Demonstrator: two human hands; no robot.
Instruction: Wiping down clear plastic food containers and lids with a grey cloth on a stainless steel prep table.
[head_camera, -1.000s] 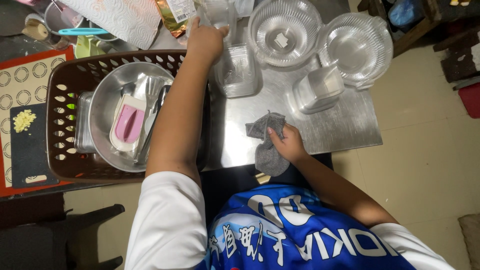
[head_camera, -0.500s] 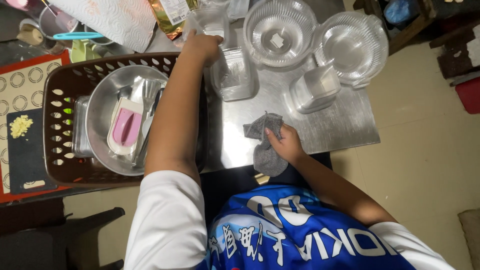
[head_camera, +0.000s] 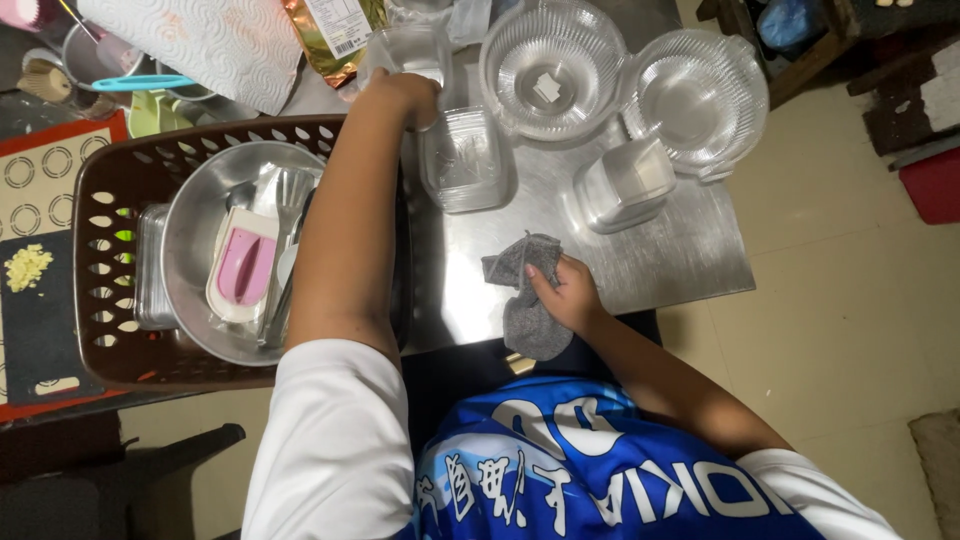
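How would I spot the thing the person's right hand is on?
Find the steel table. Near its front edge, the right hand rests on a crumpled grey cloth. It is the only soft, dark thing there; everything else on the table is clear plastic.

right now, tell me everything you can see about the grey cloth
The small grey cloth looks like soft felt-like fabric, crumpled and folded over itself, with a rounded lower flap. It lies at the near edge of the shiny metal table, its lower part hanging just past the rim. The right hand rests on it, fingers pressing its middle. Nothing else touches it.
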